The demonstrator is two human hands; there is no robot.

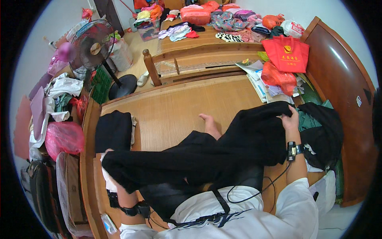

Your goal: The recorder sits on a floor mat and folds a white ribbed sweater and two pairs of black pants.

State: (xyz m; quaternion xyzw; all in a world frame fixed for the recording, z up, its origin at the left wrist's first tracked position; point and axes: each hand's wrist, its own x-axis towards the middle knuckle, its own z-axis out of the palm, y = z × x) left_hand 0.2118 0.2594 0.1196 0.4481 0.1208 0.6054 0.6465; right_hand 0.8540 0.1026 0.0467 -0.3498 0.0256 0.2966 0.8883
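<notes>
I hold a long black garment (223, 151) stretched across my lap. My right hand (290, 117) grips its upper right end, fingers closed round the cloth. My left hand (107, 155) holds the other end at lower left, mostly hidden by the fabric. My bare foot (211, 127) shows on the wooden bed surface (171, 105) beyond the garment. A folded dark garment (112, 131) lies on the bed at my left, over some lighter cloth. At my right, beside my right hand, is a heap of black clothing (324, 147) with green fabric (308, 119) under it.
A wooden rail (211, 49) separates me from another bed surface with heaped clothes (229, 24). A standing fan (94, 49) and bagged items (63, 139) line the left. Red bags (284, 53) and papers (254, 85) sit at back right, beside the headboard (342, 67).
</notes>
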